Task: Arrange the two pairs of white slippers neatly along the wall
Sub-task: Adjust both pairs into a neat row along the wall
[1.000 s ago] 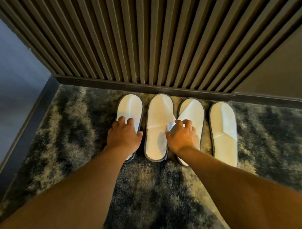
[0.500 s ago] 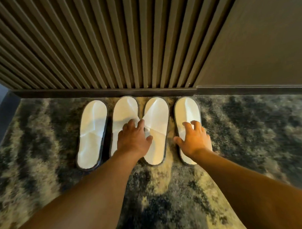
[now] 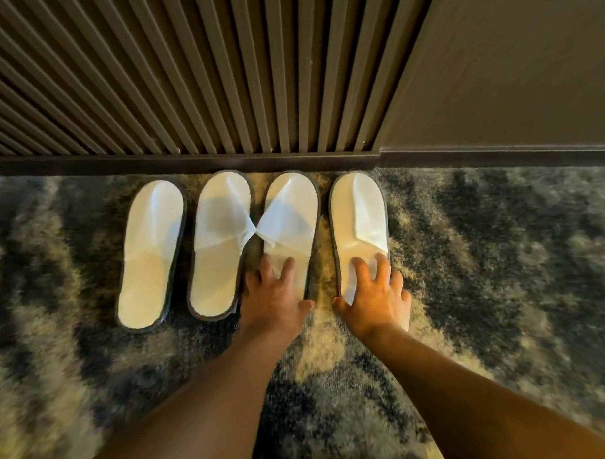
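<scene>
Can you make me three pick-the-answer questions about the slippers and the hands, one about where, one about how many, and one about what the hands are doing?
1. Where do the slippers' toes point?
A. at the wall
B. at the person
C. sideways

2. How many white slippers are on the carpet?
A. two
B. three
C. four

3. What are the two hands doing?
A. lifting slippers into the air
B. pressing flat on the heel ends of two slippers
C. resting on the carpet away from the slippers

Answers:
1. A, the covered toe ends sit by the baseboard of the slatted wall.
2. C, the far-left slipper, second slipper, third slipper and far-right slipper lie in a row on the carpet.
3. B, the left hand lies on the third slipper's heel, the right hand on the far-right one's.
</scene>
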